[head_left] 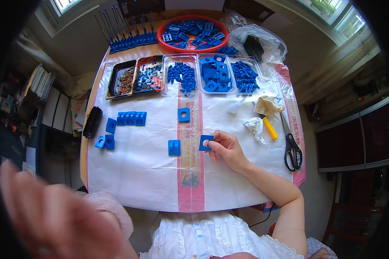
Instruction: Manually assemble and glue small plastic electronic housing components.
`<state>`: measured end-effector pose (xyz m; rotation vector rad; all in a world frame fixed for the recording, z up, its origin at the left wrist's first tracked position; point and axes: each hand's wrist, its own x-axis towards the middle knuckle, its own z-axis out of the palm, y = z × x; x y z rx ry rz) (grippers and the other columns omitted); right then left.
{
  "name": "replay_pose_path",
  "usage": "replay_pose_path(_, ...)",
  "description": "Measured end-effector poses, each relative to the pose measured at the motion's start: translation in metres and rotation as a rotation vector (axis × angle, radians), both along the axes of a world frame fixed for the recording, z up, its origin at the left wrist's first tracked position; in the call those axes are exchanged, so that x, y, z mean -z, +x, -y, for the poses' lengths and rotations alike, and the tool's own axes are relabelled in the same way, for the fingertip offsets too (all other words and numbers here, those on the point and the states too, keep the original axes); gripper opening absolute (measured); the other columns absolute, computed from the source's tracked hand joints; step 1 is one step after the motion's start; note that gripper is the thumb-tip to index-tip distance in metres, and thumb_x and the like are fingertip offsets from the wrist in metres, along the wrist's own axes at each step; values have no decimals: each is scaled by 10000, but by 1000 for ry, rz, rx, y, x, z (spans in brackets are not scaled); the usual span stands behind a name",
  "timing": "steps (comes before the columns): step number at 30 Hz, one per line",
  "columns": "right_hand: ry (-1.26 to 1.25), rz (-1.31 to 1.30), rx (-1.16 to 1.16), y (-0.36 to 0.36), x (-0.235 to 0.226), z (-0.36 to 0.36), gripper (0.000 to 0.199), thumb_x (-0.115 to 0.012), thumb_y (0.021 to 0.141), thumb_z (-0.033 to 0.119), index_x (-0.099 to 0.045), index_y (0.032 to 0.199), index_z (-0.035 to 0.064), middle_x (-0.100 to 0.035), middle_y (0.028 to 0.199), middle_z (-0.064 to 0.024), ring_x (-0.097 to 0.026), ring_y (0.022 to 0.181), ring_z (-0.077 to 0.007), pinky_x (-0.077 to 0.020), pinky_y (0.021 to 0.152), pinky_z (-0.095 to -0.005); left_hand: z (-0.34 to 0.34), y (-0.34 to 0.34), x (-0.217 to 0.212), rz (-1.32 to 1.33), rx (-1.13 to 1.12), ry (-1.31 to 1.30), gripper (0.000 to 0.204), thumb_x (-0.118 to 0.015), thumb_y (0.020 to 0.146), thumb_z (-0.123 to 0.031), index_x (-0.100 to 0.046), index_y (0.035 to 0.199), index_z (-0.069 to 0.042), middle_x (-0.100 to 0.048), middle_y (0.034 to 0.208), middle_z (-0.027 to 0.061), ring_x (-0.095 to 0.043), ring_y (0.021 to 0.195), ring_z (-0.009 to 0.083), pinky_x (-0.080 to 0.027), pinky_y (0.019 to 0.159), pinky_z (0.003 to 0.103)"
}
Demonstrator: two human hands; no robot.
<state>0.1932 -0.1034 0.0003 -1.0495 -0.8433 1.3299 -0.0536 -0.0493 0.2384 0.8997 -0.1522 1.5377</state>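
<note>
Between the thumb and fingers of my right hand is a small blue square plate with a round hole, held over the middle of the table. My left hand is raised at the lower left, close to the camera and smeared by motion, so its fingers cannot be made out. A blue ridged plastic piece lies just left of the held plate. Farther up lies another blue plate with a hole. On the left side stands a row of blue ridged pieces, with several loose blue plates nearby.
Along the back stand trays of screws, small nut-like parts and blue plastic parts. Behind them sits a red basin. Scissors, a yellow-handled tool and crumpled tissue lie right; a black case lies left.
</note>
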Motion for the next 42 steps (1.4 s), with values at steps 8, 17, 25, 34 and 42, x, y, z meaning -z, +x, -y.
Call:
replay_pose_path(8, 18, 14, -29, 0, 1, 0, 98, -588, 957, 128, -603, 926, 36, -654, 870, -70, -562, 620, -69, -434, 532, -218, 5, 6, 7, 321, 570, 265, 224, -567, 952, -155, -495, 1131, -41, -539, 945, 24, -578, 733, 161, -507, 695, 294)
replay_pose_path(17, 15, 5, -11, 0, -3, 2, 100, -596, 953, 123, -607, 907, 35, -636, 815, -50, -556, 605, -64, -429, 522, -214, 33, -85, 19, 138, 920, 634, 121, -474, 944, -173, -535, 870, -99, -490, 755, -42, -468, 552, 81, -358, 532, 223)
replay_pose_path(25, 5, 32, -15, 0, 1, 2, 93, -596, 952, 118, -601, 912, 34, -634, 818, -37, -561, 611, -63, -431, 522, -212, -43, -4, 132, -1524, -211, 614, 188, -751, 786, -101, -642, 933, -56, -562, 723, 64, -568, 626, 206, -470, 571, 337)
replay_pose_path(34, 6, 48, -11, 0, 1, 1, 78, -579, 955, 104, -595, 917, 38, -643, 842, -37, -563, 613, -68, -435, 531, -212, -73, 20, 195, -1683, -167, 805, 243, -750, 770, -98, -667, 997, -115, -574, 1066, 69, -596, 909, 244, -511, 759, 353)
replay_pose_path(42, 3, 31, -22, 2, 2, 2, 80, -573, 959, 108, -594, 933, 35, -651, 868, -34, -568, 627, -73, -439, 544, -218, -72, 2, 172, -1607, -35, 688, 266, -706, 834, -106, -658, 1095, -116, -606, 1027, 66, -635, 794, 180, -519, 636, 295)
